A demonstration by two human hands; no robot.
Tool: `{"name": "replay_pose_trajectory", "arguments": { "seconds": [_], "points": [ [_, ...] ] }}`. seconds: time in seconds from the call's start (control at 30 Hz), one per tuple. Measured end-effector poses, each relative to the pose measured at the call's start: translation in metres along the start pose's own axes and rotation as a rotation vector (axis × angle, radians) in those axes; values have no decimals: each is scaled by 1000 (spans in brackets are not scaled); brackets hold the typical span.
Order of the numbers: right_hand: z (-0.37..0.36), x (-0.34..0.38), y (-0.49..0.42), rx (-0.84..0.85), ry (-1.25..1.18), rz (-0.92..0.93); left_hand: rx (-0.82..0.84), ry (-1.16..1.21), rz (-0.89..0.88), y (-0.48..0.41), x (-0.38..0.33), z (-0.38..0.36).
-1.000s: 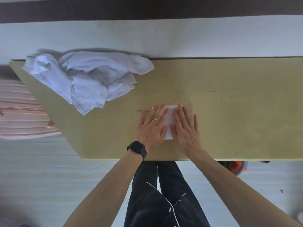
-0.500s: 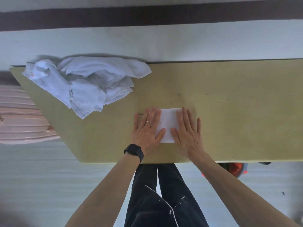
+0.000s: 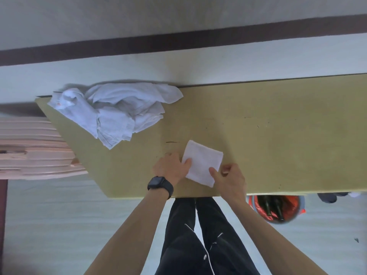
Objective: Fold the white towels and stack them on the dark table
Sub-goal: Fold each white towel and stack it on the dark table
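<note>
A small folded white towel (image 3: 202,160) lies skewed on the yellowish table (image 3: 278,135) near its front edge. My left hand (image 3: 170,167), with a black watch on the wrist, holds the towel's left edge, thumb on top. At the towel's lower right edge my right hand (image 3: 228,177) pinches it with the thumb on top and the fingers curled. A heap of unfolded white towels (image 3: 119,112) sits at the table's back left corner.
A pink ribbed object (image 3: 33,151) stands left of the table. A red-lined bucket with dark bottles (image 3: 276,207) sits on the floor under the table's front edge at right. The table's right half is bare. My dark trouser legs show below.
Both hands were pressing flat on the folded towel. Now they grip its left and right edges, and the towel has turned askew and shifted slightly right.
</note>
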State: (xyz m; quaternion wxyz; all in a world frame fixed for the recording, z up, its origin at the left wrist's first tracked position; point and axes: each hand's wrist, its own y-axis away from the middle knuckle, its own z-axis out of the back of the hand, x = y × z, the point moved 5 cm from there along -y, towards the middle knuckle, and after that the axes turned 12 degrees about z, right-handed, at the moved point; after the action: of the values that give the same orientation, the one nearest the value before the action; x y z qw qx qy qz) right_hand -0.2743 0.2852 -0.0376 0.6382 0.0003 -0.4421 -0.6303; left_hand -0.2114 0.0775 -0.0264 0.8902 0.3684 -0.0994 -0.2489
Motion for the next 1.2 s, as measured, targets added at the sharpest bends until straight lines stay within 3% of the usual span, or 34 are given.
{"name": "replay_pose_trajectory", "arguments": {
  "seconds": [0.23,0.47,0.6,0.77,0.93,1.2],
  "points": [
    [-9,17,-21,-39,-58,-37,41,651,301,2,-19,-22],
    [-7,19,-32,53,-296,-84,182,740,290,-2,-17,-22],
    [3,41,-24,123,-361,54,223,992,237,17,1,-7],
    [6,116,11,353,-359,334,179,1344,142,75,71,40],
    [-21,214,92,633,-286,558,18,1660,120,161,168,77],
    [-108,321,326,874,-215,1057,-535,1878,243,342,357,67]
  ]
}}
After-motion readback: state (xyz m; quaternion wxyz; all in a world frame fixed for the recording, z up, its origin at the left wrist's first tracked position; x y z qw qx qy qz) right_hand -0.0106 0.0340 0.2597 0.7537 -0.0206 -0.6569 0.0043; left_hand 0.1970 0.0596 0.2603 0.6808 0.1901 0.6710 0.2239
